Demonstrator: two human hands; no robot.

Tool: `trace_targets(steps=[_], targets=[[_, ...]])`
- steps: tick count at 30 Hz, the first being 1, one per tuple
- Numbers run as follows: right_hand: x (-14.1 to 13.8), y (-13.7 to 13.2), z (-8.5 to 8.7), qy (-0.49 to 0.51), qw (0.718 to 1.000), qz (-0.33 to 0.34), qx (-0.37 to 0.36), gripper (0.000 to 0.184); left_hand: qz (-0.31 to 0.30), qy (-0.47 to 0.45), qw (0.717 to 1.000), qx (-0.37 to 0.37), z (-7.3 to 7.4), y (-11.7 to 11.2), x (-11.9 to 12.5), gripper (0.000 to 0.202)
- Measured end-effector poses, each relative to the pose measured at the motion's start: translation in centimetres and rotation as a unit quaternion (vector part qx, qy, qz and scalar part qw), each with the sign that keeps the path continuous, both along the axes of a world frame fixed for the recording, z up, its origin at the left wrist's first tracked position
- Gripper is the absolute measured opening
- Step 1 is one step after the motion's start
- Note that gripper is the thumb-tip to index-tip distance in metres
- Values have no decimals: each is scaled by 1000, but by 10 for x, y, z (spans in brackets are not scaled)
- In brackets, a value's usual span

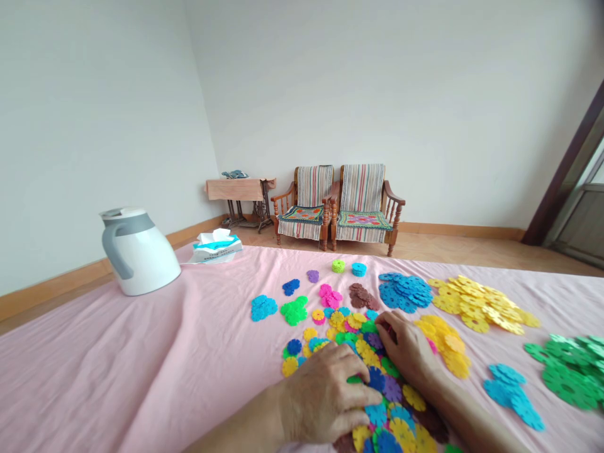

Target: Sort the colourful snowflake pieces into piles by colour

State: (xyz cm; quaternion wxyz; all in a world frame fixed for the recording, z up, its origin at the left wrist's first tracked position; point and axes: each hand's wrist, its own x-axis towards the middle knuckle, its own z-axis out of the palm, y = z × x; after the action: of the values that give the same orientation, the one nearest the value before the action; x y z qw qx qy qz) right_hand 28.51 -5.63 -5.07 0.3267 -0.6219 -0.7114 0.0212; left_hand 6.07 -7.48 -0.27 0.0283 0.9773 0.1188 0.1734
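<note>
Both hands rest on a mixed pile of small plastic snowflake-shaped discs (377, 396) in many colours. My left hand (325, 393) lies over the near side of the pile, fingers together on the discs. My right hand (406, 349) sits just beyond it, its fingertips bunched among the discs near a reddish one. Whether either hand grips a disc is hidden. Sorted heaps lie around them: yellow discs (476, 305), blue discs (404, 292), green discs (570, 371), and cyan discs (512, 393). A smaller yellow heap (446, 346) touches my right hand.
A pink sheet (141, 358) covers the work surface, with smaller colour groups beyond the pile. A white kettle (139, 251) and a tissue box (216, 246) stand at its far left. Two wooden armchairs (363, 207) stand against the far wall.
</note>
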Motion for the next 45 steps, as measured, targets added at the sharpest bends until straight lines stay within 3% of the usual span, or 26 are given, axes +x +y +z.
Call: trace_targets(steps=[5,10,14,18,22,25,29,31,33,36,38,45], targets=[[0,0,-1,2,1000,1,3,19,9,0,1000,15,-2,-4,3,19],[2,2,-6,7,1000,11,2,19,45,-91,994,-33,-1,0,6,20],[3,2,-6,7,1000,13,0,19,193,-202,958,-68,8,23,-11,19],[3,2,-4,9,1000,11,-7,21,393,-234,886,-75,16,64,-50,19],[4,4,-6,15,1000,15,-6,21,535,-113,836,-46,16,92,-90,17],[5,4,-7,20,1000,17,1,21,582,-42,811,-48,13,98,-104,16],[4,3,-5,19,1000,12,5,21,591,-18,806,-33,12,93,-103,13],[3,2,-4,18,1000,10,5,21,571,-32,820,-6,14,89,-98,10],[2,1,-4,16,1000,11,6,21,505,-56,861,-28,16,84,-91,9],[3,2,-4,15,1000,13,8,20,376,-40,910,-171,19,75,-81,9],[3,2,-5,15,1000,13,7,20,335,-1,912,-237,19,69,-76,8],[3,2,-5,14,1000,8,10,21,318,28,909,-268,13,62,-71,16]])
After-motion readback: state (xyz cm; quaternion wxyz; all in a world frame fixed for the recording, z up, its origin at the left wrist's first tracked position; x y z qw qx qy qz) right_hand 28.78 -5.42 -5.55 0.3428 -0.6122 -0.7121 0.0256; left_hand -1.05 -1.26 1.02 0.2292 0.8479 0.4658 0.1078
